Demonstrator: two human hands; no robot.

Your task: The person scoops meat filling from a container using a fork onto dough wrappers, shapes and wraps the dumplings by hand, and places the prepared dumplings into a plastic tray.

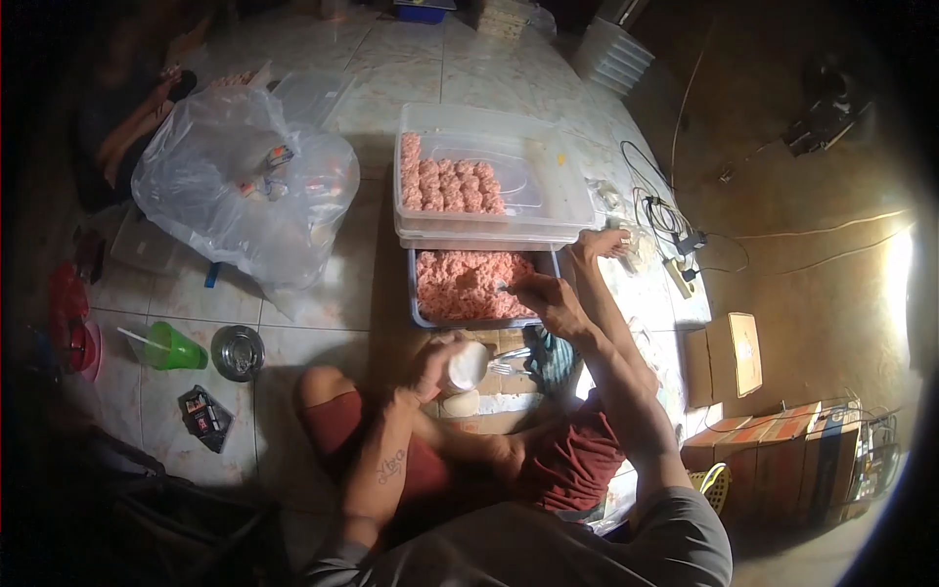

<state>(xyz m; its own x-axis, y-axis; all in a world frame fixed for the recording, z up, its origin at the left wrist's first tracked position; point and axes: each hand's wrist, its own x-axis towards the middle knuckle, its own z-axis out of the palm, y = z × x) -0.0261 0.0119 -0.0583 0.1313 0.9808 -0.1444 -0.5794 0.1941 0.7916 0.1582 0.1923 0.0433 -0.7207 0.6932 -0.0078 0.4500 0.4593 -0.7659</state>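
My left hand (437, 372) is closed around a small white round cup (468, 368), held in front of the meat tub. My right hand (556, 305) reaches over the tub's right side. Its fingers are pinched on a small metal utensil (504, 288) whose tip meets the meat; its exact kind is hard to make out. Pink minced meat (460, 289) fills the blue-rimmed tub (415, 311). Behind it, a clear plastic box (553, 201) holds rows of shaped meat portions (450, 186) on its left side.
Forks (511, 362) and a striped cloth (553, 360) lie on cardboard (489, 403) before me. At left are a large plastic bag (225, 166), a green cup (176, 346) and a metal ashtray (238, 352). Cables (660, 210) and boxes (773, 450) line the right. Another person sits far left.
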